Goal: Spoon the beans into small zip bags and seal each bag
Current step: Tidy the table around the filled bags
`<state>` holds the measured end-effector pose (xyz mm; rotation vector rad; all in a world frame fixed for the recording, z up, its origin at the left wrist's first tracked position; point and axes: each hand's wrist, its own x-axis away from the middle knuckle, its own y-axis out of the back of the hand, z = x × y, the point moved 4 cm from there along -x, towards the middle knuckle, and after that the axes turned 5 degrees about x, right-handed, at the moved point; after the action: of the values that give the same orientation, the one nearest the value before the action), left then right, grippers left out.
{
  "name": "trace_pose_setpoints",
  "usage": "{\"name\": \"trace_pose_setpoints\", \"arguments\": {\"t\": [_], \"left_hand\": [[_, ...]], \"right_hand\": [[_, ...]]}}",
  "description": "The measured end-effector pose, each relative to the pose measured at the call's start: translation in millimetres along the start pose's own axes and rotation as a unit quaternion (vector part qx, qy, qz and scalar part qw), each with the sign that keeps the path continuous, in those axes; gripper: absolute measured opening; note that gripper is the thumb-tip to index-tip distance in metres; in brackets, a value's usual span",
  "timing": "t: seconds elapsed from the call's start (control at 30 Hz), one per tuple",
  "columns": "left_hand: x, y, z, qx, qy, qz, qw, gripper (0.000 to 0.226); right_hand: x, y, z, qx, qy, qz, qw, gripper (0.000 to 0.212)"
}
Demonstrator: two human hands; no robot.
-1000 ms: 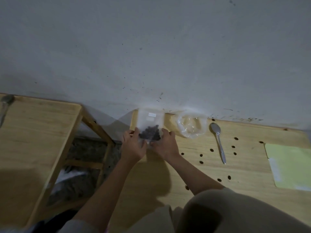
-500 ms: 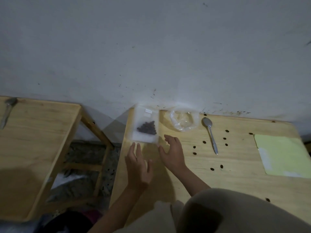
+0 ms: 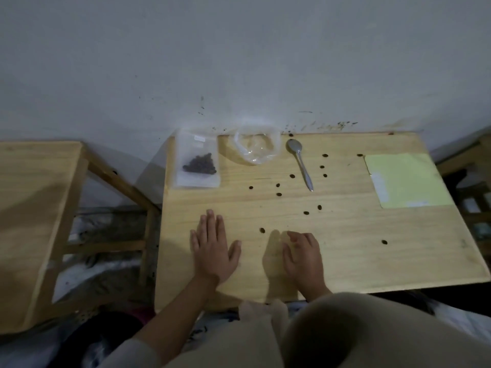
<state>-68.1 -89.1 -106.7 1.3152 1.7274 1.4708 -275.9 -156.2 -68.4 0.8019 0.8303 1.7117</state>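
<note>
Beans (image 3: pixel 278 185) lie scattered loose over the wooden table (image 3: pixel 345 261), and the spoon (image 3: pixel 301 164) rests among them at the far side, bowl toward the wall, handle running back toward us and slightly right. We judge the coming move turns on that handle — its tip points roughly at our right hand (image 3: pixel 303 257), which is the nearer of the two, though both sit well apart from it at the near edge. The right hand rests with fingers loosely curled, holding nothing; the left hand (image 3: pixel 212 248) lies flat, fingers straight on the wood. The filled zip bag (image 3: pixel 197 166) lies flat at the far left corner, long axis pointing at the wall, dark beans heaped in its lower half; whether its strip is pressed shut we cannot tell. Beside it sits a crumpled clear plastic bag (image 3: pixel 256 148) — apparently empty. A yellow-green sheet (image 3: pixel 406 179) lies far right.
</note>
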Motion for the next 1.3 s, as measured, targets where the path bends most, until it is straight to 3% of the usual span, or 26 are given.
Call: {"name": "trace_pose_setpoints", "arguments": {"t": [0.2,0.4,0.7,0.87,1.0,1.3], "left_hand": [[0.8,0.4,0.9,0.006,-0.005,-0.009,1.000,0.080],[2.1,2.1,0.7,0.017,-0.011,-0.017,1.000,0.079],[3.6,3.3,0.9,0.021,-0.013,-0.010,1.000,0.080],[4.1,4.8,0.9,0.023,-0.010,-0.010,1.000,0.079],[3.6,5.8,1.0,0.026,-0.011,-0.010,1.000,0.079],[3.0,6.9,0.3,0.031,-0.007,-0.014,0.999,0.079]], "right_hand": [[36.0,14.1,-31.8,-0.014,-0.092,-0.005,0.996,0.037],[60.7,0.6,-34.7,0.013,-0.066,0.019,0.998,0.052],[-1.4,-29.0,15.2,0.014,0.009,-0.026,1.000,0.041],[-31.4,-45.1,40.8,-0.019,0.043,-0.045,0.998,0.014],[-37.8,-45.3,39.9,-0.025,0.051,-0.039,0.998,0.006],[-63.8,-27.7,50.5,-0.170,-0.023,-0.012,0.985,0.018]]}}
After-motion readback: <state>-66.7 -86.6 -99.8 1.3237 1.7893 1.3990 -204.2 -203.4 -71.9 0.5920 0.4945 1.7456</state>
